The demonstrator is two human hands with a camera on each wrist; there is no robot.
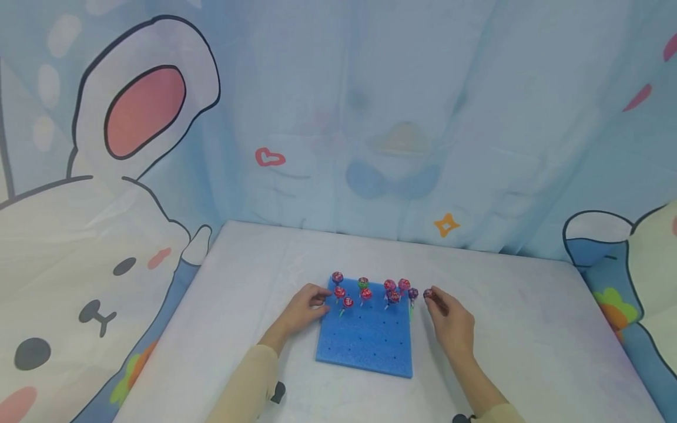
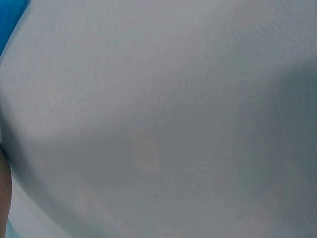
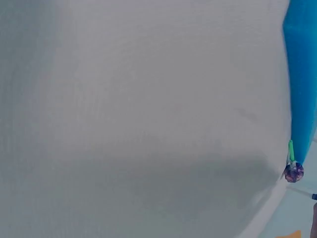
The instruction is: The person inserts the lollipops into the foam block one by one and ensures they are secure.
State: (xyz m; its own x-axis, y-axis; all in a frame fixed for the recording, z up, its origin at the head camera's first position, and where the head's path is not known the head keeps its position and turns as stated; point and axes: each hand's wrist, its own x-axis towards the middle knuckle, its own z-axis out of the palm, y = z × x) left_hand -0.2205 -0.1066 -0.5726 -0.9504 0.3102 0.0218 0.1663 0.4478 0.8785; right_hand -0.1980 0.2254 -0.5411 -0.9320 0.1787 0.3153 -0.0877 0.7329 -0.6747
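In the head view, several lollipops with red, pink, green and purple wrappers stand in a blue foam board [image 1: 365, 346] dotted with small holes. My left hand [image 1: 302, 309] rests against the board's upper left edge, thumb and fingers apart, close to a red lollipop [image 1: 339, 292]. To the right of the board, my right hand [image 1: 453, 326] pinches a dark-wrapped lollipop [image 1: 428, 293] between thumb and fingertips; its stick is hidden. Between that hand and the board's right edge, a purple lollipop [image 1: 413, 293] stands on a green stick, also visible in the right wrist view.
The board lies on a white cloth-covered table [image 1: 529, 329]. Behind it hangs a light blue curtain [image 1: 412, 117] with cartoon prints. The left wrist view holds mostly white cloth, with a blue board corner [image 2: 10, 17] at its upper left.
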